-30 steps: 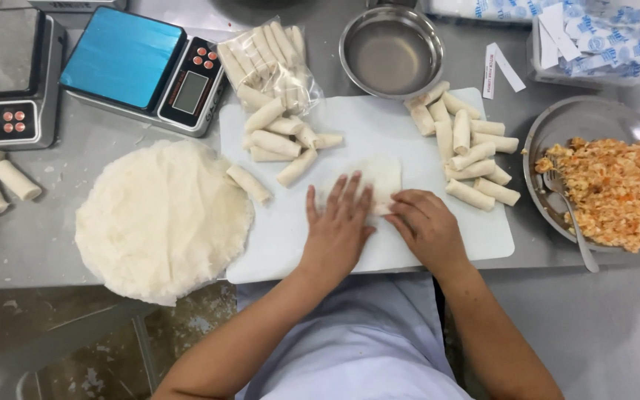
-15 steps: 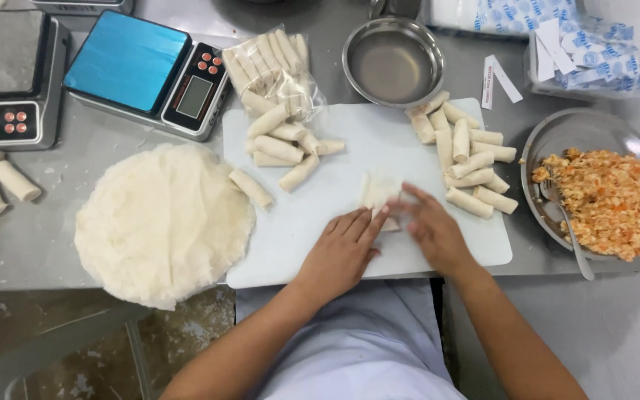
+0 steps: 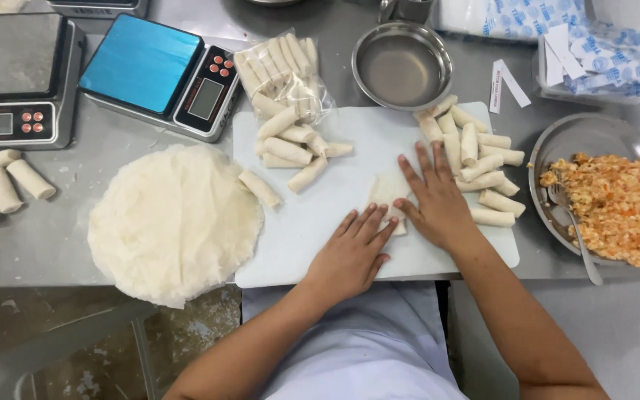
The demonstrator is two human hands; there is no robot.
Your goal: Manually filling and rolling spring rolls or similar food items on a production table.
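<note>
Compared with half a second before, both hands have moved a little toward 6 o'clock on the cutting board (image 3: 320, 222), and the wrapper (image 3: 385, 191) now shows more above them. The left hand (image 3: 351, 255) lies flat with fingers stretched, tips on the wrapper's lower edge. The right hand (image 3: 437, 204) is also flat, fingers spread, pressing the wrapper's side at 3 o'clock. Finished rolls (image 3: 483, 159) lie at 3 o'clock, a stack of round sheets (image 3: 175, 222) at 9 o'clock, the filling plate (image 3: 594, 141) further right. The table (image 3: 46, 237) is grey metal.
</note>
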